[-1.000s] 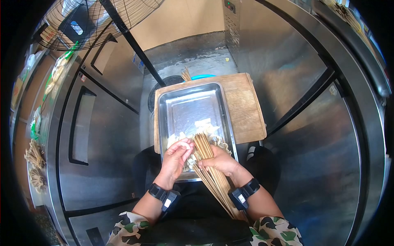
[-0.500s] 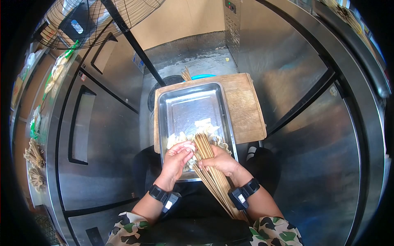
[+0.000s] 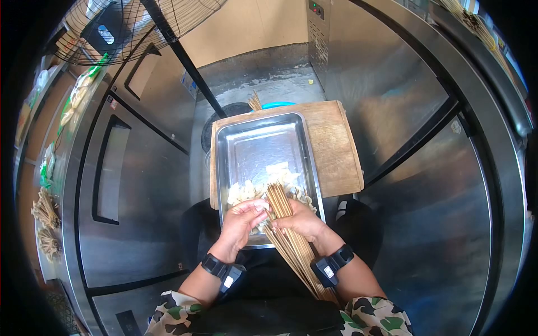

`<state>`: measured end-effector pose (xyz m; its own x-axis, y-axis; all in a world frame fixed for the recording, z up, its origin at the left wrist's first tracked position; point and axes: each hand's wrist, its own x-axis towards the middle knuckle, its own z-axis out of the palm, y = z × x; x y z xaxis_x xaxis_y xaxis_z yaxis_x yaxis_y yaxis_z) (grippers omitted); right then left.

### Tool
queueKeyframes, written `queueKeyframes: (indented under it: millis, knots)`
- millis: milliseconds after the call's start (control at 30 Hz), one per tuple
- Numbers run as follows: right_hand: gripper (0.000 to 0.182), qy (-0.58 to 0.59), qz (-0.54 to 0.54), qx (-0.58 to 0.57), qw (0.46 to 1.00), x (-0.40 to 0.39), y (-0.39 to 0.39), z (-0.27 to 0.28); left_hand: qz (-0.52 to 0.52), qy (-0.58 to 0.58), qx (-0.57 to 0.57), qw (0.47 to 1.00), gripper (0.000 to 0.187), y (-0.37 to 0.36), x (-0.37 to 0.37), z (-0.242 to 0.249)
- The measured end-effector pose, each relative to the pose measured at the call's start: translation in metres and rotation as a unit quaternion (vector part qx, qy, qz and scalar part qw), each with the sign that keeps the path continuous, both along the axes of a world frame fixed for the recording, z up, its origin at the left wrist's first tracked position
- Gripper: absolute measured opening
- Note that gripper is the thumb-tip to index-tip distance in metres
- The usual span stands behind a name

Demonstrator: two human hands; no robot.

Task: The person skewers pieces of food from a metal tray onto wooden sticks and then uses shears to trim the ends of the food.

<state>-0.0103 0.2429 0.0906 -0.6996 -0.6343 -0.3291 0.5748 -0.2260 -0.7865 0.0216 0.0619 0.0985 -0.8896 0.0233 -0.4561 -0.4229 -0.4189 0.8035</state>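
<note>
A commercial kitchen, it seems: stainless-steel cabinets (image 3: 134, 207) stand left and right of a metal tray (image 3: 263, 151) on a wooden board (image 3: 336, 145).

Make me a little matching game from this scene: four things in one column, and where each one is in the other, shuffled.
1. Wooden sticks
2. Wooden board
3. Pale pieces
4. Black wrist devices

A. Lying at the near end of the metal tray
B. Strapped on, one on each arm
C. Bundled in the right hand
D. Underneath the tray

Right pairs: 1-C, 2-D, 3-A, 4-B
</note>
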Motion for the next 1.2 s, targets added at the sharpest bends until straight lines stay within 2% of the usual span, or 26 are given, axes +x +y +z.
queueKeyframes:
  millis: [167, 333, 467, 567, 767, 867, 1033, 1200]
  knots:
    - [0.028, 0.007, 0.001, 0.012, 1.0, 0.0, 0.0, -0.005, -0.02, 0.003, -0.029, 0.999, 0.019, 0.009, 0.01, -0.002]
    - [0.029, 0.006, 0.003, 0.002, 1.0, 0.0, 0.001, -0.004, 0.011, 0.032, -0.057, 0.998, 0.015, 0.017, 0.011, -0.002]
    - [0.037, 0.028, 0.018, 0.004, 0.999, 0.001, 0.002, 0.004, 0.043, 0.081, -0.124, 0.988, 0.013, 0.018, 0.008, -0.016]
    - [0.044, 0.039, 0.02, 0.012, 0.999, 0.003, 0.004, 0.01, 0.054, 0.087, -0.13, 0.986, 0.013, 0.019, 0.007, -0.016]
    - [0.048, 0.022, 0.017, 0.0, 1.0, 0.003, 0.002, 0.003, 0.058, 0.075, -0.104, 0.99, 0.013, 0.022, 0.006, -0.01]
    - [0.047, 0.01, 0.002, -0.011, 1.0, 0.005, 0.0, -0.004, 0.09, 0.018, -0.059, 0.994, 0.011, 0.024, 0.005, -0.008]
    - [0.054, 0.02, 0.003, -0.005, 1.0, 0.005, -0.001, -0.01, 0.092, -0.052, 0.021, 0.994, 0.011, 0.017, 0.004, -0.015]
    - [0.053, 0.03, 0.0, 0.028, 0.999, 0.005, -0.001, -0.009, 0.106, -0.138, 0.084, 0.981, 0.013, 0.02, 0.009, -0.011]
